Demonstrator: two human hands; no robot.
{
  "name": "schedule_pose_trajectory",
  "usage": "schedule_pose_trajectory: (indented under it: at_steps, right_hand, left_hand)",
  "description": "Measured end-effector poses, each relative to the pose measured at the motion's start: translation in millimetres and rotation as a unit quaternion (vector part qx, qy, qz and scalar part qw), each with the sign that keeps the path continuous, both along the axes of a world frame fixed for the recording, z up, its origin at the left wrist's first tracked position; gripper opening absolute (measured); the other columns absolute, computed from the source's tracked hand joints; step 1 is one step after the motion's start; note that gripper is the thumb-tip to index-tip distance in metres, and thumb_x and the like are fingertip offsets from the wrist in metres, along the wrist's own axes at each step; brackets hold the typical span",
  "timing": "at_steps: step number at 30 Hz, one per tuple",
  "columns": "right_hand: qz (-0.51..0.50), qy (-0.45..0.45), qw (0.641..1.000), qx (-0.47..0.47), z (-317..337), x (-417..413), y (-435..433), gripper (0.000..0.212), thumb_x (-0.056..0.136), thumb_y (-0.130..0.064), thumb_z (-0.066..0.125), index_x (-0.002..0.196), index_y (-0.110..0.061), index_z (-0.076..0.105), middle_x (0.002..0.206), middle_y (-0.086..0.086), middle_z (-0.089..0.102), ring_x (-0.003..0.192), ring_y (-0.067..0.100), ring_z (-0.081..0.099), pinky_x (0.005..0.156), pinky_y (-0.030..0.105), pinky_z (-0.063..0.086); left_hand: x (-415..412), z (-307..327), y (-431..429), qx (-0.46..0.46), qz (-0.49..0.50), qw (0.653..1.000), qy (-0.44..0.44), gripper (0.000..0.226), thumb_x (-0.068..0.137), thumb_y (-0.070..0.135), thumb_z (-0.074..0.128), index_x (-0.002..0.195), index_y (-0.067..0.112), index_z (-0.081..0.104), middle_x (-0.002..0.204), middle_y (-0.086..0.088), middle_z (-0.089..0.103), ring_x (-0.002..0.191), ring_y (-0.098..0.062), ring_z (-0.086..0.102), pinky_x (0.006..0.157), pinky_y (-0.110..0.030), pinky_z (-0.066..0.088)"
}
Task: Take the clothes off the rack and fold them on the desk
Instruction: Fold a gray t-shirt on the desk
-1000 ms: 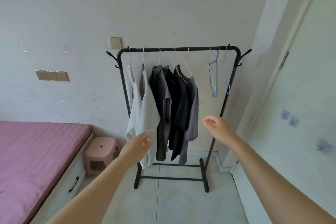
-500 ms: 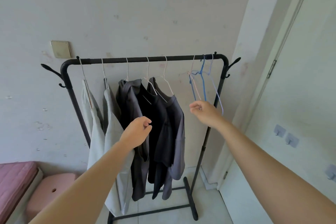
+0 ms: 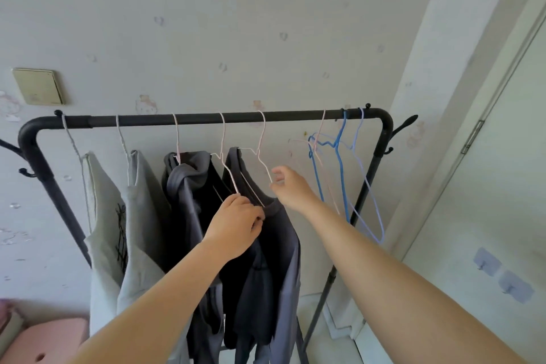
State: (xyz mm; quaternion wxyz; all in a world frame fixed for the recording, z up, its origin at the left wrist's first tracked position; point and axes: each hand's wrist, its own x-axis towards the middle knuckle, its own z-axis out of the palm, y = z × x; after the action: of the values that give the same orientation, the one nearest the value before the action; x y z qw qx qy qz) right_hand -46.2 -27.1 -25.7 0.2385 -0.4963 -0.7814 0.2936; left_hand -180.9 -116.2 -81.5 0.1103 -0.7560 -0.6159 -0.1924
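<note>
1. Five garments hung on the black rack [image 3: 206, 119]. The dark grey shirt [image 3: 283, 248] hung rightmost, at frame centre, on its white hanger [image 3: 259, 148].
2. The left hand [image 3: 236, 226] had its grip pinched on that shirt's collar.
3. The right hand [image 3: 291, 188], at 1 o'clock from the left, had its grip closed on the hanger's shoulder wire.
4. Empty blue hangers [image 3: 340, 174] hung at the shirt's 3 o'clock.

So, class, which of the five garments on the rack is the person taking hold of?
The rightmost dark grey shirt, beside the empty hangers: the left hand grips its collar, and the right hand is at its hanger.
</note>
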Motion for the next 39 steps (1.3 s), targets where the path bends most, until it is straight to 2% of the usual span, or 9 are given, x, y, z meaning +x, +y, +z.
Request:
schedule_pose_trajectory:
  at_steps: [4,8,12,15,22,26,30,33,39]
  right_hand:
    - [-0.010,0.030,0.999,-0.010,-11,-21,24,0.040,0.096,-0.017,0.051,0.135,-0.010,0.046,0.115,0.010,0.061,0.104,0.025,0.058,0.087,0.033,0.045]
    - [-0.011,0.059,0.998,0.006,-14,-35,43,0.035,0.096,-0.013,0.048,0.131,-0.014,0.049,0.108,0.009,0.063,0.100,0.025,0.061,0.090,0.037,0.048]
    - [-0.004,0.109,0.993,-0.040,-9,-44,61,0.033,0.092,0.000,0.041,0.121,-0.011,0.055,0.104,0.008,0.060,0.090,0.021,0.057,0.081,0.036,0.049]
    - [-0.032,0.168,0.984,-0.054,2,-43,73,0.031,0.090,0.002,0.042,0.114,-0.004,0.060,0.104,0.009,0.059,0.091,0.021,0.052,0.079,0.033,0.043]
    - [-0.076,0.223,0.971,-0.044,29,-17,70,0.033,0.090,0.007,0.034,0.086,-0.012,0.062,0.099,0.002,0.060,0.080,0.014,0.049,0.061,0.020,0.035]
    - [-0.082,0.232,0.967,-0.073,32,8,51,0.013,0.092,-0.018,0.052,0.084,-0.012,0.059,0.062,0.000,0.044,0.051,0.012,0.037,0.049,0.026,0.028]
    - [-0.079,0.225,0.967,-0.094,12,32,36,0.023,0.093,-0.043,0.056,0.100,-0.021,0.060,0.061,-0.012,0.038,0.047,0.005,0.034,0.042,0.020,0.027]
    - [-0.092,0.210,0.971,-0.063,-8,51,23,0.019,0.092,-0.041,0.057,0.093,-0.024,0.065,0.051,-0.016,0.045,0.052,0.003,0.037,0.050,0.022,0.027]
    - [-0.115,0.123,0.982,-0.090,-42,83,2,0.021,0.092,-0.015,0.048,0.079,-0.008,0.064,0.051,-0.003,0.047,0.048,0.013,0.042,0.058,0.033,0.034]
  left_hand:
    - [-8,-5,6,-0.027,0.089,0.986,0.137,0.016,0.082,0.024,0.060,0.066,0.024,0.061,0.051,0.008,0.054,0.060,-0.018,0.050,0.083,-0.030,0.028]
    - [-12,1,10,-0.086,0.119,0.962,0.232,0.014,0.095,0.020,0.041,0.084,0.022,0.049,0.075,0.003,0.062,0.081,-0.022,0.056,0.095,-0.032,0.028]
    - [-13,5,14,-0.159,0.158,0.932,0.286,0.018,0.090,0.015,0.055,0.108,0.019,0.055,0.101,0.000,0.064,0.103,-0.024,0.057,0.107,-0.037,0.026]
    - [-10,1,22,-0.166,0.172,0.933,0.270,0.025,0.090,0.017,0.056,0.115,0.019,0.055,0.109,0.000,0.062,0.108,-0.025,0.054,0.104,-0.037,0.030]
    - [-2,-1,37,-0.130,0.154,0.964,0.172,0.023,0.096,0.025,0.043,0.116,0.020,0.054,0.111,0.000,0.061,0.105,-0.024,0.055,0.085,-0.034,0.037]
    - [4,-4,50,-0.113,0.131,0.985,-0.024,0.031,0.096,0.028,0.047,0.126,0.021,0.051,0.117,0.001,0.058,0.106,-0.019,0.056,0.083,-0.032,0.046]
    - [6,-17,62,-0.122,0.127,0.947,-0.268,0.045,0.094,0.028,0.056,0.136,0.018,0.044,0.126,-0.001,0.054,0.107,-0.016,0.057,0.087,-0.030,0.049]
    - [11,-28,62,-0.130,0.150,0.895,-0.400,0.050,0.095,0.028,0.056,0.141,0.015,0.039,0.134,-0.005,0.052,0.116,-0.018,0.054,0.089,-0.026,0.044]
    - [33,-45,58,-0.170,0.184,0.884,-0.396,0.064,0.096,0.033,0.054,0.148,0.014,0.022,0.149,-0.007,0.032,0.128,-0.025,0.045,0.094,-0.034,0.044]
